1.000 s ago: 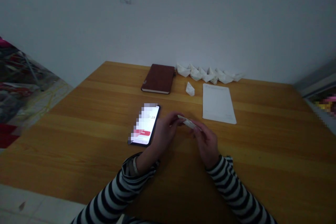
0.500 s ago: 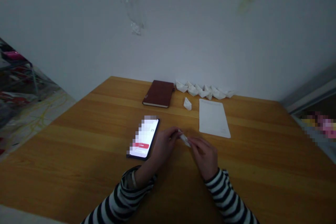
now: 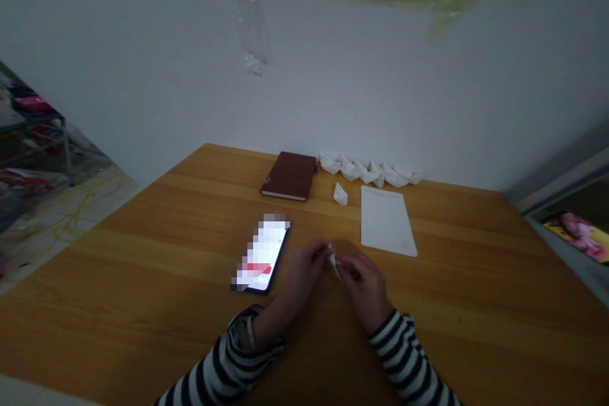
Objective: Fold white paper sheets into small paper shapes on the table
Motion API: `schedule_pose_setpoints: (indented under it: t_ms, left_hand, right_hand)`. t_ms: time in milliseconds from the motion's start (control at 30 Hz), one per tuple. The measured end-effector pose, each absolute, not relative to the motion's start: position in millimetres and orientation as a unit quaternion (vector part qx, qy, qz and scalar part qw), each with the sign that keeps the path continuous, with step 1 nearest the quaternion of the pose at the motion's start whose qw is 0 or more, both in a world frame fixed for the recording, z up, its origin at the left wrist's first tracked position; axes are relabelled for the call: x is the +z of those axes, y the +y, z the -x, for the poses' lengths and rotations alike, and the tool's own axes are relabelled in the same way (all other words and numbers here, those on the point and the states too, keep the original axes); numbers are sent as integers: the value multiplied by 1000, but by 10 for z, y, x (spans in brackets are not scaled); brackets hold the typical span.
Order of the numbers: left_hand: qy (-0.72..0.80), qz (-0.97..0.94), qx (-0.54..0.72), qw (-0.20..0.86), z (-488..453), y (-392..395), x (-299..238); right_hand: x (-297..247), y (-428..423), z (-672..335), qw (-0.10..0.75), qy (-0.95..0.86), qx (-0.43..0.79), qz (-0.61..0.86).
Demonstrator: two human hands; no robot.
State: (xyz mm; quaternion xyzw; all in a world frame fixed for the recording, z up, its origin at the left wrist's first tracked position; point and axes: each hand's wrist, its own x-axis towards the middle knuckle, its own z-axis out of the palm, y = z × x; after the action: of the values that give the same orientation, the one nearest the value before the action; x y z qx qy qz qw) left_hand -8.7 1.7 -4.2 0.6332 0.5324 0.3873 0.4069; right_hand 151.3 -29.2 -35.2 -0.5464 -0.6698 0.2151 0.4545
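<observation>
A small folded piece of white paper [image 3: 333,264] is pinched between my two hands above the wooden table [image 3: 457,304]. My left hand [image 3: 304,269] grips its upper left end, fingers closed. On the lower right side, my right hand [image 3: 365,282] holds it between thumb and fingertips. Parts of the paper are hidden by the fingers. Beyond my hands lies a small folded white paper piece [image 3: 340,194]. Several white paper boats [image 3: 366,171] stand in a row along the wall.
A lit phone [image 3: 261,254] lies left of my hands. Farther back is a closed dark red notebook [image 3: 290,176]. White paper sheets [image 3: 387,221] lie to the right. The wall [image 3: 304,95] bounds the table's far edge.
My hands have drawn slightly closer together, and the folded paper between them is now tilted more steeply. The whole view has shifted a little, with the table lower in the picture.
</observation>
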Motion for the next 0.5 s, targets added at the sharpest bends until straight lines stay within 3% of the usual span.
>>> schedule_pose_setpoints:
  t_ms: [300, 500]
  left_hand:
    - [450, -683, 387, 426, -15, -75, 45]
    - [551, -660, 387, 333, -137, 851, 183]
  right_hand:
    - [-338, -223, -1521, 498, -598, 335, 530]
    - [-405, -123, -1637, 584, -460, 368, 559]
